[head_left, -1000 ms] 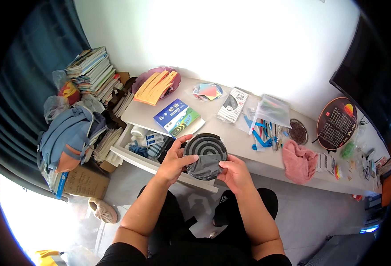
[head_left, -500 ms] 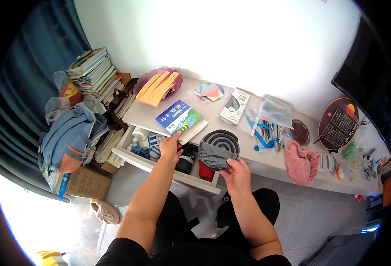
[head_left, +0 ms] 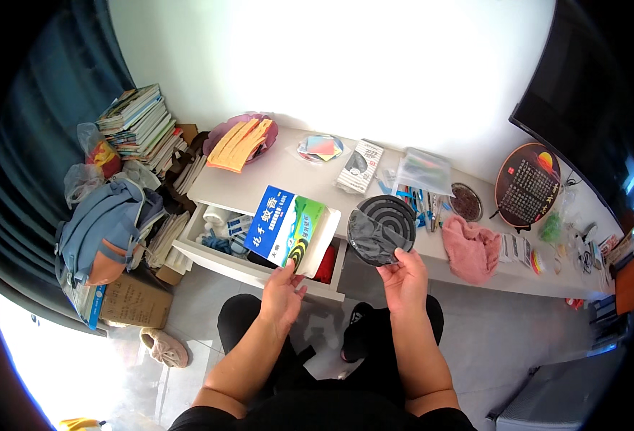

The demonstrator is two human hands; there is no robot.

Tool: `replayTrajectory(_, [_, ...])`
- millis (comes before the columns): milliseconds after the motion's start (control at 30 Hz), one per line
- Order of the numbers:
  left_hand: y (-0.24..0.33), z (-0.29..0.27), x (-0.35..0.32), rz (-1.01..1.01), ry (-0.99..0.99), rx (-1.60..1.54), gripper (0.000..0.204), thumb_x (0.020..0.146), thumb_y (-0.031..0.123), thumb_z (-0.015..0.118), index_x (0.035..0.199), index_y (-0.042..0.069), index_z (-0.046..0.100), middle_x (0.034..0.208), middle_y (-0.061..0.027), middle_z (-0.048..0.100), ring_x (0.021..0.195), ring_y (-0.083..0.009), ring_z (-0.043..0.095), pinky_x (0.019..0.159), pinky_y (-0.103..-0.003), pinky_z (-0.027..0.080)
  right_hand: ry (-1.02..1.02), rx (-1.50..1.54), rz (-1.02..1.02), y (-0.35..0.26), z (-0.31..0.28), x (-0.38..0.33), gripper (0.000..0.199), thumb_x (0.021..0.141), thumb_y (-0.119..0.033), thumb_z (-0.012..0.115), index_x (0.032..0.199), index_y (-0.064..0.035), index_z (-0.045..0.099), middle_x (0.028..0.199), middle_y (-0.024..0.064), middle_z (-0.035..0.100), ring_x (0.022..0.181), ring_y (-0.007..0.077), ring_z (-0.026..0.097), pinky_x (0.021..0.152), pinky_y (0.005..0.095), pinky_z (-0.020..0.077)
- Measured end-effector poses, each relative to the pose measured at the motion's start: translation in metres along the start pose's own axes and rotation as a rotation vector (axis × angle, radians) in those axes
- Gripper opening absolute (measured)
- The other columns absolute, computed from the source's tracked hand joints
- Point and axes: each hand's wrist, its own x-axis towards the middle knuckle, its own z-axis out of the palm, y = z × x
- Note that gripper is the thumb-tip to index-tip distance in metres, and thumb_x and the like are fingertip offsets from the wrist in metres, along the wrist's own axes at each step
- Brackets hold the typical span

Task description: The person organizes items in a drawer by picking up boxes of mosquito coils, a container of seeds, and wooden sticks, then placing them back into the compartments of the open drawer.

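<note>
Two hands at work here, held well apart, each with its own catch! The left hand [head_left: 282, 298] pinches the flat blue, green and white cardboard box [head_left: 281, 226] by its lower edge, thumb on the printed face. That box is over the open drawer — printed face up, nearly square, so no clear long axis — tilted, its upper edge sloping down to the right, blue part leftward, plain white side rightward.

And the right hand [head_left: 405, 280] grips the round black spiral coil [head_left: 385, 226] at its lower rim, thumb on top. It's just right of the box, at the front of the pale worktop [head_left: 249, 190]: broad face up, bare rings toward the upper right, crumpled dark wrapper across the lower left. Round, so no long axis either!

Now the containers: the pale open drawer [head_left: 213, 260] holds a white rolled cloth [head_left: 215, 215], a small blue-and-white box [head_left: 239, 225] and a red item [head_left: 325, 266], partly hidden. Up behind, the plum-coloured bowl [head_left: 220, 128] carries orange-yellow strips [head_left: 238, 146] — and the clear zip bag [head_left: 425, 169] shows something greenish inside.
</note>
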Motion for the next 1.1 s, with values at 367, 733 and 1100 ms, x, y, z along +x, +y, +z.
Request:
replayTrajectory(367, [-0.011,0.038,-0.053,0.059,-0.125,-0.059,0.030,0.087,0.019,0.063,0.113,0.016,0.049,0.101,-0.0005,0.055,0.093,-0.0175,0.050,0.085,-0.039,0.039,-0.137,-0.053,-0.044,-0.005,0.003,-0.042,0.029,0.085,-0.003,0.054,0.113,0.0009,0.053,0.099,0.0085,0.064,0.079,0.0132,0.064,0.066,0.0263,0.0561])
replayTrajectory(733, [-0.036,0.046,-0.066,0.053,-0.163,0.018,0.037,0.086,0.020,0.065,0.119,0.016,0.048,0.101,0.0008,0.054,0.093,-0.0171,0.051,0.083,-0.038,0.041,0.029,-0.191,-0.119,-0.008,-0.020,-0.058,0.032,0.083,0.000,0.058,0.115,0.0018,0.052,0.098,0.0062,0.063,0.080,0.0106,0.062,0.064,0.0241,0.0538])
replayTrajectory(1100, [-0.046,0.046,-0.069,0.021,-0.179,0.026,0.043,0.085,0.016,0.066,0.122,0.015,0.045,0.105,0.0006,0.054,0.096,-0.0176,0.051,0.081,-0.036,0.042,0.104,-0.151,-0.167,0.010,-0.004,-0.060,0.031,0.086,-0.002,0.057,0.117,-0.0012,0.052,0.102,0.0038,0.062,0.083,0.0088,0.060,0.068,0.0228,0.0511])
